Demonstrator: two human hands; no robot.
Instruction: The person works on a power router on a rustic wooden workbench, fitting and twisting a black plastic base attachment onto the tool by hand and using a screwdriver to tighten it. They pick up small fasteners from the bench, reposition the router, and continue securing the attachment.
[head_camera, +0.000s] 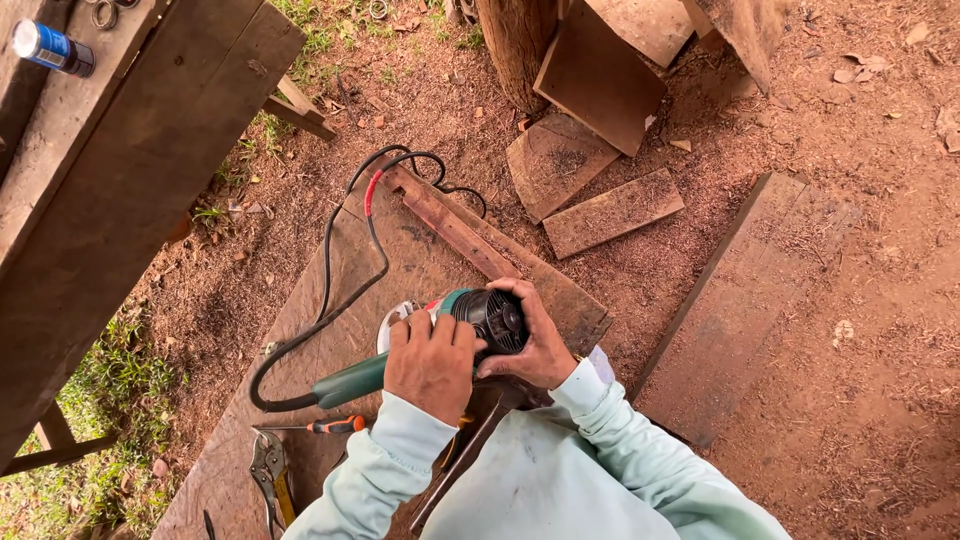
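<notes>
— Nearest us are our pale green sleeves (560, 470), coming up from the bottom edge. What do our hands have?

— Both hands are on the angle grinder (440, 340). Our left hand (432, 362) is wrapped over the top of its green body, fingers curled down around it. Our right hand (530, 340) is cupped against the black vented end (497, 320), fingers bent around its far side. Both are closed on the tool, not spread.

— And where does the grinder sit?

— Over the near right part of the wide wooden board (330, 300) that serves as our surface, lying on the red dirt. Its green handle points left, and the black power cord (330, 270) runs from it, looping far across the board, with a red-taped stretch (372, 190) near the far end. We cannot tell whether the tool touches the wood.

— What lies beside it?

— Just near-left of the handle is a screwdriver (325, 426) with an orange and black grip, and nearer still a pair of locking pliers (270, 475). A narrow reddish plank (470, 235) runs along the board's right edge.

— Farther off?

— Short board offcuts (610, 210) lie far right by a tree trunk (515, 40), a long plank (760, 290) is at right, and a wooden bench (130, 170) at far left carries a blue can (50, 47).
</notes>
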